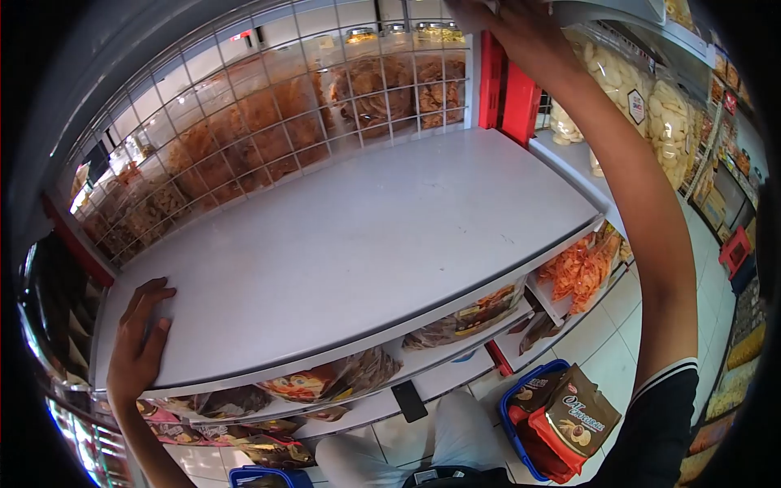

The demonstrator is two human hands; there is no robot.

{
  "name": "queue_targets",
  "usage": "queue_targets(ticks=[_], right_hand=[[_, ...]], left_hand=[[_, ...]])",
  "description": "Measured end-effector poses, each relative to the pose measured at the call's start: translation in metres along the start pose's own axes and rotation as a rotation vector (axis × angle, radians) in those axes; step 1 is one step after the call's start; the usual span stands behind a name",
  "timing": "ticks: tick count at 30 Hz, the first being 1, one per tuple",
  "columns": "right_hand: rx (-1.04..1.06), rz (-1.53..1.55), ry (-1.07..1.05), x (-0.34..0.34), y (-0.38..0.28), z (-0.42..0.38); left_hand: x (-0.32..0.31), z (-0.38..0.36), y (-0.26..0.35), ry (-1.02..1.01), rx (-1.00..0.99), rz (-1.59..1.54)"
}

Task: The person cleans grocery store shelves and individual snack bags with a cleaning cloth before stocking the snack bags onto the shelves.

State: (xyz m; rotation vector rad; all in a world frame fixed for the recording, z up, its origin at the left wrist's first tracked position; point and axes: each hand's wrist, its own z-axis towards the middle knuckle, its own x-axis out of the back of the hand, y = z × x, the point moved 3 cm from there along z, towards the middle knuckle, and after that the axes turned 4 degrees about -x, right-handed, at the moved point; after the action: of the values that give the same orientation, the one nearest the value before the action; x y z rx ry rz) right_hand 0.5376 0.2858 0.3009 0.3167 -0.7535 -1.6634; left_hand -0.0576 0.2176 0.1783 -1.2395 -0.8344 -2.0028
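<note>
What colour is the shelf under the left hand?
Pale grey; the shelf shows best in the head view.

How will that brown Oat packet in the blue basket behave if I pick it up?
The brown packet will probably flex, since it looks like a soft bag. It also looks slightly shiny, so it may slip. It could tip if nudged, because it leans, poking above the blue basket.

Right grip (514,15) cropped above, left basket (303,479) below
</note>
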Motion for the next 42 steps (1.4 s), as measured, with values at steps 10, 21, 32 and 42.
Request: queue_targets(ticks=[10,21,32,42], right_hand=[[-0.006,-0.359,-0.192,-0.042,-0.009,-0.021],[0.007,-0.392,-0.453,-0.052,-0.053,-0.063],[0.127,-0.102,-0.453,-0.035,-0.046,-0.085],[-0.233,0.495,-0.905,-0.045,-0.045,-0.107]], left_hand=[[0.003,0.000,0.000,-0.013,-0.008,-0.070],[0.005,-0.005,-0.002,0.017,-0.040,-0.061],[0.005,-0.007,-0.003,0.019,-0.062,-0.088],[0.006,-0.011,-0.003,0.047,-0.103,-0.101]])
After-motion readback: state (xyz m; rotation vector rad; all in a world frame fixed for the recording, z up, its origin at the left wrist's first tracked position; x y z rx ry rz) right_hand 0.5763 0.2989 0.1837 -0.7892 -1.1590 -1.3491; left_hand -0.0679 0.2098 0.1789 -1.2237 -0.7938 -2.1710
